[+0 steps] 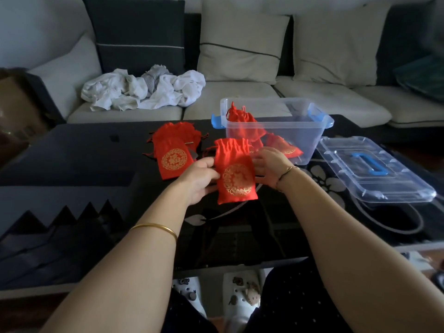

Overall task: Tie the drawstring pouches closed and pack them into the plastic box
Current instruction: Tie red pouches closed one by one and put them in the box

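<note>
1. A left hand (pixel 199 180) gripped one edge of a red satin pouch (pixel 236 181), gold-medallioned and pleated at the mouth, above a glossy black table (pixel 84 150); the right hand (pixel 272 167), fingers partly hidden, seemed to pinch the other edge.
2. Flat red pouches (pixel 171 156) lay stacked at left.
3. Behind, a clear plastic box (pixel 295 133) held bunched pouches (pixel 242 122).

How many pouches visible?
At least 5: held pouch between left hand and right hand; two in the left pile; two in the box. More may be hidden.
</note>
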Action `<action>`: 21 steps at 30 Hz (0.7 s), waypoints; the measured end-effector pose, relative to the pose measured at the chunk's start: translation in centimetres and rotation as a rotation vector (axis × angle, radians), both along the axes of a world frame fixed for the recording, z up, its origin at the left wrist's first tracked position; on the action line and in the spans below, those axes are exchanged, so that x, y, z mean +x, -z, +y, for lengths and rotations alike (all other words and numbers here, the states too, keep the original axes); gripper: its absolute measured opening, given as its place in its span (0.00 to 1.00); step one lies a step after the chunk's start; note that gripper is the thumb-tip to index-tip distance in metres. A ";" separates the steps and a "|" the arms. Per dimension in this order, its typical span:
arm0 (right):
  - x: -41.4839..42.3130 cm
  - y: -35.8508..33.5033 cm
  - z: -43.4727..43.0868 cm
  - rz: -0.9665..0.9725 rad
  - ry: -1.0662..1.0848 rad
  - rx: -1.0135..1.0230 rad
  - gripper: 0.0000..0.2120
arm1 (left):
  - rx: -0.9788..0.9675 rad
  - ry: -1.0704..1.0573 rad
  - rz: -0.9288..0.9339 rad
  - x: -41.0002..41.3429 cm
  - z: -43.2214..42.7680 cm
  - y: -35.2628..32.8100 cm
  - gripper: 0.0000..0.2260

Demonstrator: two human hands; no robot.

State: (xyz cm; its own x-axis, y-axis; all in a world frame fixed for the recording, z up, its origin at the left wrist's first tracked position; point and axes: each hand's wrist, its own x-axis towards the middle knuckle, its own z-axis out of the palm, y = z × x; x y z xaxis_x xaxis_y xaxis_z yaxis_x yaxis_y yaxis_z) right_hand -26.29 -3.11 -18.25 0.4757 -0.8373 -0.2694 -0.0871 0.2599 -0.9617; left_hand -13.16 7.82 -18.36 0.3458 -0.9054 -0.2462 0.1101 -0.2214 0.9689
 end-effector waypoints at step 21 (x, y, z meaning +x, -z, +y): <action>-2.8 -0.6 -0.3 0.427 0.142 -0.722 0.04 | -0.096 -0.392 -0.144 1.1 -0.7 -2.2 0.14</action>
